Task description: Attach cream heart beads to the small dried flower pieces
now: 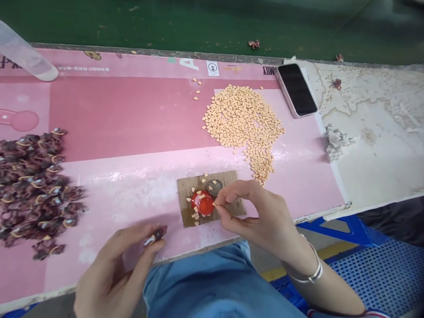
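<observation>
The thumb and forefinger of the right hand (258, 216) are pinched on a small beige piece (214, 204), held at the right edge of a red cap (202, 203) whose glossy filling has several like pieces in it and around it. The left hand (112, 274), lower and nearer the table's front edge, has its fingertips closed on a small dark piece (156, 234) with a pale metal end, lifted just clear of the pink table cover (115, 119). The red cap sits on a brown cardboard scrap (186, 187), with a grey crimped bottle cap (214, 186) touching it on the far side and partly hidden by the right hand's fingers. A silver bracelet (311, 274) circles the right wrist, and blue cloth (212, 282) fills the space between the forearms. Beyond the cardboard, to the right, a broad heap of beige pieces (243, 117) trails down toward the right hand. At the far left lies a pile of dark pieces (33, 185) banded with yellow loops, well apart from both hands. A phone (296, 89) lies face up at the far right corner of the pink cover, a crumpled wad (336, 141) rests on the worn white surface beside it, and a clear plastic tube (23, 53) juts in at the top left. A blue crate (380, 274) shows below the table's right end.
</observation>
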Demonstrator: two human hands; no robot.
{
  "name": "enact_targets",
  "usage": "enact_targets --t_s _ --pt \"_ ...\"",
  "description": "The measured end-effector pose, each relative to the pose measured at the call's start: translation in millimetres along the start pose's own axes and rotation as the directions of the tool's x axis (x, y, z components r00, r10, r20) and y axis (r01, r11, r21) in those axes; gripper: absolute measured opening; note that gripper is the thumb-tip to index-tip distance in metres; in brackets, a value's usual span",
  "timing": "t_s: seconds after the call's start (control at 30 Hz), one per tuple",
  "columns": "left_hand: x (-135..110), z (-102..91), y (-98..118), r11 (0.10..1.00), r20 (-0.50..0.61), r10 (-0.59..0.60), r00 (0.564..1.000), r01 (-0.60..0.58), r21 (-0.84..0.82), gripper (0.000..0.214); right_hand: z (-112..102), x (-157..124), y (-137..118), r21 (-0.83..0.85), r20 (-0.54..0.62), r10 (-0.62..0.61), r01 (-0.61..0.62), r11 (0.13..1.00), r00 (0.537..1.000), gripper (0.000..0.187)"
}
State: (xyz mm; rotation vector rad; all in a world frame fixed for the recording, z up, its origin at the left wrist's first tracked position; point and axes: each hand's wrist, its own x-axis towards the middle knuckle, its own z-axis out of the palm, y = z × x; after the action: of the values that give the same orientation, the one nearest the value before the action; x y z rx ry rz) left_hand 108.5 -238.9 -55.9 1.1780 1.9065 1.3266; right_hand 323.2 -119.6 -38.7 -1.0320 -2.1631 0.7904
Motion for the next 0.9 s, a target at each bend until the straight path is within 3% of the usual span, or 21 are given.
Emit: enact_targets --t_s 0.17,0.27,0.33,0.53,0.73,0.9 --pt "5.5 -1.1 2.7 0.983 0.128 0.176 0.976 -0.180 0.020 0.018 -0.1 1.4 -2.1 -0.129 0.027 -0.040 0.043 0.991 0.999 0.022" --pt "9.3 0.6 -2.9 0.950 0.216 0.304 0.928 -0.312 0.005 0.019 -1.3 2.8 -2.2 -0.178 0.052 -0.086 0.094 0.980 0.995 0.024" --pt "10.8 4.5 -6.6 0.919 0.212 0.390 0.896 -0.393 -0.031 0.015 -3.1 3.7 -4.0 -0.175 0.047 -0.085 0.092 0.980 0.995 0.025" --pt "11.4 17.0 -0.8 0.819 0.183 0.567 0.803 -0.573 -0.023 0.011 -2.4 2.7 -21.1 0.152 -0.044 0.010 -0.003 0.988 0.999 0.032" --pt "4.5 23.0 10.5 0.821 0.152 0.560 0.814 -0.571 0.032 0.014 8.9 -4.6 -30.0 0.420 -0.030 0.116 -0.093 0.903 0.993 0.035" --pt "6.4 20.0 8.5 0.825 0.141 0.549 0.824 -0.562 0.068 0.014 11.2 -5.3 -26.3 0.455 0.003 0.091 -0.083 0.886 0.996 0.033"
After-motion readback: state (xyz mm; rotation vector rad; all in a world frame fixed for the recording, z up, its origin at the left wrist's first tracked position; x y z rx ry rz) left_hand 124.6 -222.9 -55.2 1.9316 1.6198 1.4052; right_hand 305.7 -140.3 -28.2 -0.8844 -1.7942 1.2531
